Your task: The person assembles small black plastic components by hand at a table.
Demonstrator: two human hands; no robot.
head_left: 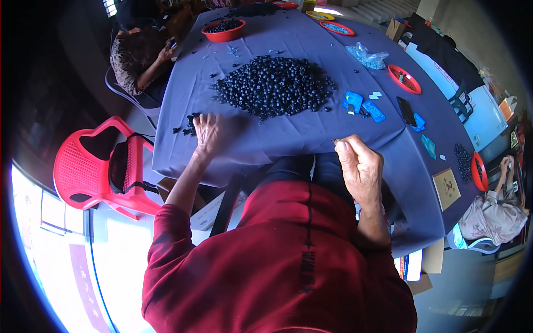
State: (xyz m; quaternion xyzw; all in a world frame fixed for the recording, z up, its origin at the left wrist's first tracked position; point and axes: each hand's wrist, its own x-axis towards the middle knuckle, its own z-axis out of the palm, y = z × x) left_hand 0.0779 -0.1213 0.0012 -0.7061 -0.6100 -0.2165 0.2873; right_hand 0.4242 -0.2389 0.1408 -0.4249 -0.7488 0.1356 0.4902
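A large pile of small, round, shiny black parts (272,86) lies in the middle of the cloth-covered table (288,136). Left of it, by the table's left edge, is a small cluster of the same black parts (187,125). My left hand (207,130) rests at this cluster with its fingers spread, touching or just above the pieces; what lies beneath the fingertips is hidden. In front of the table's near edge, my right hand (360,166) is raised with thumb and forefinger pinched together. A tiny dark brownish bit shows at the fingertips, too small to name.
A red basin (223,34) of black parts stands at the far left. Blue packets (363,105), a clear plastic bag (367,56), a phone (406,111) and a red tray (404,79) lie on the right. People sit at left and right; a red chair (100,166) stands beside me.
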